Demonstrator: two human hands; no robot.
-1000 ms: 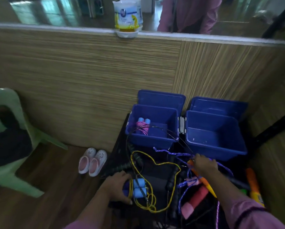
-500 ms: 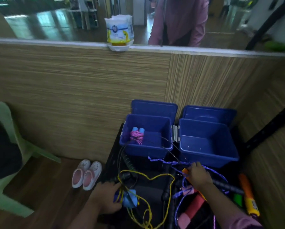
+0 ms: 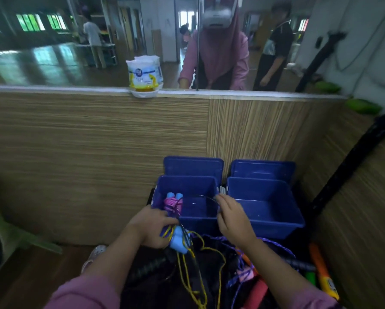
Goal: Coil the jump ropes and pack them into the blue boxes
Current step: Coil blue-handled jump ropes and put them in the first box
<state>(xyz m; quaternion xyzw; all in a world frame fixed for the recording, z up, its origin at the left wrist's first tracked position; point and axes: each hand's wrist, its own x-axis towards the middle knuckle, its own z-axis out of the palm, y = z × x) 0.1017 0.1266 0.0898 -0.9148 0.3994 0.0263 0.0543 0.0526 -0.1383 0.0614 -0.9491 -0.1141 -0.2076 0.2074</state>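
Two open blue boxes stand side by side against the wood-panel wall. The left box holds a coiled pink rope with blue handles; the right box shows only its bare floor. My left hand grips the pair of light-blue handles of a yellow rope just in front of the left box, with the rope trailing down. My right hand is at that box's right rim, its fingertips pinching a thin black rope that arcs over the box.
A tangle lies below the boxes: a purple rope, orange handles, a pink foam handle, black handles. Both lids lean on the wall. Pink shoes and a green chair are on the left. A white container sits on the ledge.
My left hand lifted the blue handles and yellow rope off the pile toward the left box. My right hand left the purple rope and orange handle and rose to the box rim.
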